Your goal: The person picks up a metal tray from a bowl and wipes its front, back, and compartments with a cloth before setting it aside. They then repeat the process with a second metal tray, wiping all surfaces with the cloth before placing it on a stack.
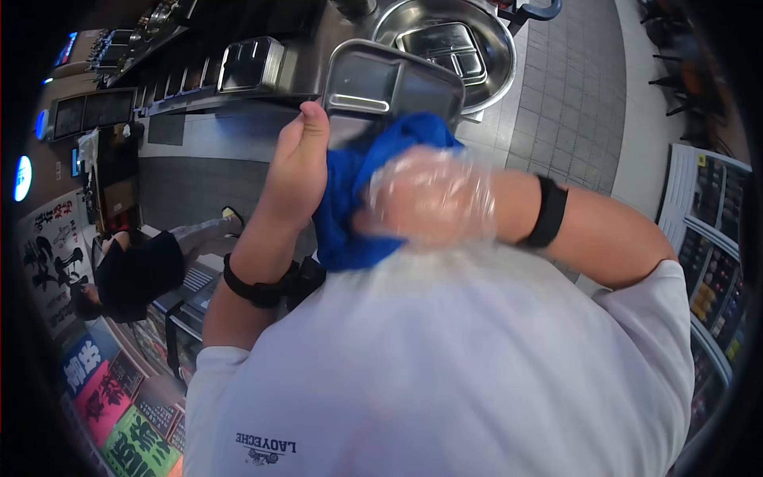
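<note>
— Left hand (298, 163)?
— Bare, black band at the wrist, fingers pressed together and curled round the near edge of a compartmented steel tray (373, 83), thumb pointing up.
— Right hand (429, 195)?
— Inside a clear plastic glove, blurred; laid on a blue cloth (342, 215), fingers too smeared to tell whether spread or bunched. Black band on that wrist too.
— And the cloth itself?
— Between the two hands, bunched against the tray's lower side, hanging down toward the white T-shirt (445, 374).
— Tray's place?
— Held up off the counter, tilted, in front of the chest.
— Further out?
— Just behind the tray, a round steel basin (497, 71) holding a second tray (445, 44). Left of it, a lidded steel pan (250, 63) on the counter. Far left, another person in black (135, 274).
</note>
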